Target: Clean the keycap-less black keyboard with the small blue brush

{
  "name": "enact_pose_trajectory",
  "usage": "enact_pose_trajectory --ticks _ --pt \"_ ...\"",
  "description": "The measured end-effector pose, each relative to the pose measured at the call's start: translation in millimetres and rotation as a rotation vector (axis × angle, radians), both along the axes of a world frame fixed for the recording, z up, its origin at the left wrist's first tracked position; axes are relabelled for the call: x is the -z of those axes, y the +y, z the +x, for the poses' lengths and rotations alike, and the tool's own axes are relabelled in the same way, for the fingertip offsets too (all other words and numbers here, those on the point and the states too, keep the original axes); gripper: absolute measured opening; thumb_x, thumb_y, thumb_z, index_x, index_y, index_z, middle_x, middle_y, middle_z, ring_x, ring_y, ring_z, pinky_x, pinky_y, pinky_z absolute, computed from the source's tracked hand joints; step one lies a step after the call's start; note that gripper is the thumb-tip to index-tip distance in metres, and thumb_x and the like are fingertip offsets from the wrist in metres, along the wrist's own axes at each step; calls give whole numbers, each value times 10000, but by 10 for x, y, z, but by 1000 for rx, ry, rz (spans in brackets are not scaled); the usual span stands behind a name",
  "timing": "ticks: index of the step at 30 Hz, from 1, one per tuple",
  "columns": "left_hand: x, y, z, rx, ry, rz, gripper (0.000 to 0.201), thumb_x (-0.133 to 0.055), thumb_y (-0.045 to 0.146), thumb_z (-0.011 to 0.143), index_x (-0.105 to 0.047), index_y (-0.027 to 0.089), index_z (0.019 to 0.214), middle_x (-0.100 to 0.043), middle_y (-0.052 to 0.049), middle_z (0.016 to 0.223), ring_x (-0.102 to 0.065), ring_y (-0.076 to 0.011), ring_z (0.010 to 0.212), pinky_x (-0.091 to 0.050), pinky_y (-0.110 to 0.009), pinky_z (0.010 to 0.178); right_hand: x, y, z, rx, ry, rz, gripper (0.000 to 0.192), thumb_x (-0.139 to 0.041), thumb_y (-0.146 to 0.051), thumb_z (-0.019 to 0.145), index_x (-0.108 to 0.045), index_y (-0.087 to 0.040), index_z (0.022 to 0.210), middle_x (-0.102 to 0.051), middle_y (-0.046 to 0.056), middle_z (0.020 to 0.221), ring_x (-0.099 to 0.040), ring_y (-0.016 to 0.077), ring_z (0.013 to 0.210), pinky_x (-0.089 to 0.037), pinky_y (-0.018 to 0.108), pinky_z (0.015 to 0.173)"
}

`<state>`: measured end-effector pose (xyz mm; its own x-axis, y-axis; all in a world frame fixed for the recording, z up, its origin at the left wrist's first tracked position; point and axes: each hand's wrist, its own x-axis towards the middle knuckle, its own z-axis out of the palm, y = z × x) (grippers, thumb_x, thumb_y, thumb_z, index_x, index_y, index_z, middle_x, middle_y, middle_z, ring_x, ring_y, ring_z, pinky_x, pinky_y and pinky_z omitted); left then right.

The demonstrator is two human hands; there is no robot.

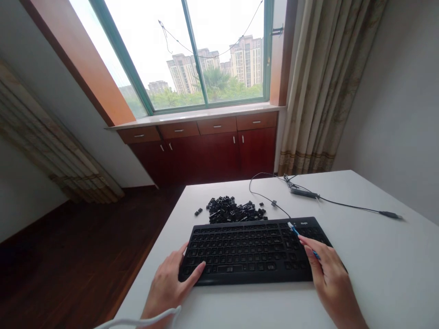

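A black keyboard [236, 249] with its keycaps off lies flat on the white table, showing rows of bare key sockets. At its left end my left hand [171, 278] grips the edge, thumb on top near the lower left corner and the other fingers partly hidden at the side. Between the thumb and fingers of my right hand [327, 269] is a blue toothbrush [295, 230] with a white head. The brush head is over the keyboard's upper right part, near the top rim; I cannot tell whether the bristles touch it. Behind the keyboard lies a heap of loose black keycaps [233, 210].
A thin black cable [338, 202] runs from the keyboard's back across the table [384, 256] to a USB plug [391, 214]. A dark slim object [304, 193] lies beside the tangled cable. A white cord [144, 321] crosses my left forearm. Cabinets [206, 155] stand beneath the window.
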<state>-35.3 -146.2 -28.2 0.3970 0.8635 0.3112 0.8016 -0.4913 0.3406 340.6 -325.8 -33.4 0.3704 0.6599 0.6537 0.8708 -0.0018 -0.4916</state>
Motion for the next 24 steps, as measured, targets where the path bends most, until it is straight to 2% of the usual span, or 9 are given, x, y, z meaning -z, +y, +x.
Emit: enact_pose_trajectory --ticks 3,9,13,16,19,21,24 --pt "-4 -6 1 -7 18 -17 643 -599 608 887 -469 252 1407 -653 -88 1235 -642 -278 1112 -546 -429 952 -28 -18 -17 25 52 -3 246 -456 -343 1023 -639 -250 1158 -710 60 1075 -651 237 1009 -527 420 889" --pt "-31 -22 7 -16 28 -23 652 -584 626 886 -483 235 1397 -667 -88 1171 -653 -275 1056 -552 -408 902 -106 -154 -97 113 227 58 231 -410 -328 1026 -603 -243 930 -641 44 859 -616 189 736 -500 327 671" --pt "-46 -20 17 -26 25 -23 660 -595 627 877 -493 235 1397 -675 -80 1146 -654 -275 1031 -552 -399 883 -110 -163 -102 170 235 35 247 -413 -338 1027 -590 -238 885 -621 30 801 -597 175 674 -490 314 657" --pt "-53 -18 23 -38 32 -44 665 -596 629 877 -485 242 1406 -674 -72 1129 -649 -267 1005 -552 -393 864 -94 -143 -76 155 189 44 204 -446 -332 1021 -623 -236 988 -662 32 871 -627 168 707 -504 298 672" --pt "-46 -19 17 -28 30 -50 665 -594 632 879 -472 251 1411 -667 -65 1154 -642 -262 1023 -550 -399 884 -91 -125 -54 115 137 79 197 -480 -306 1014 -629 -242 1127 -694 38 1027 -667 175 862 -523 298 787" --pt "-34 -18 9 -21 24 -43 670 -595 639 875 -471 256 1410 -666 -64 1165 -644 -264 1024 -551 -408 893 -100 -112 -50 88 117 93 210 -496 -286 1010 -627 -249 1170 -695 39 1099 -662 185 976 -516 312 877" --pt "-17 -12 -2 -25 19 -35 681 -596 651 867 -470 264 1413 -672 -62 1147 -652 -269 998 -562 -418 877 -115 -81 -51 45 96 72 234 -493 -273 1013 -621 -256 1207 -693 36 1133 -643 188 1033 -511 317 901"
